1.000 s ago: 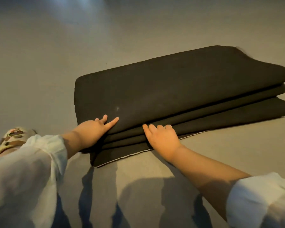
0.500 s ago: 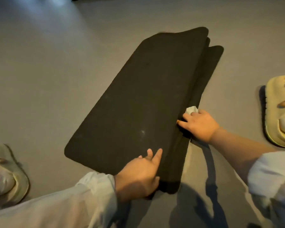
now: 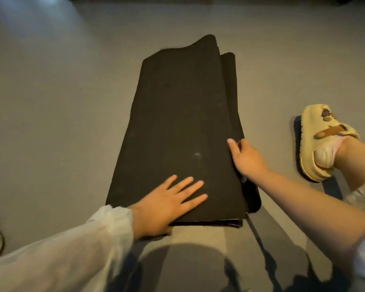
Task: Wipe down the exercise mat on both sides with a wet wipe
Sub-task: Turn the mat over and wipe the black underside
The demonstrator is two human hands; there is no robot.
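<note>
1. The folded black mat (image 3: 177, 133) lies on the grey floor (image 3: 51, 123), running up the middle of the frame
2. My left hand (image 3: 167, 205) presses flat on its near end, fingers spread
3. My right hand (image 3: 247, 159) curls around the mat's right edge, gripping the layers
4. A yellow slipper (image 3: 316, 144) sits at the right
</note>
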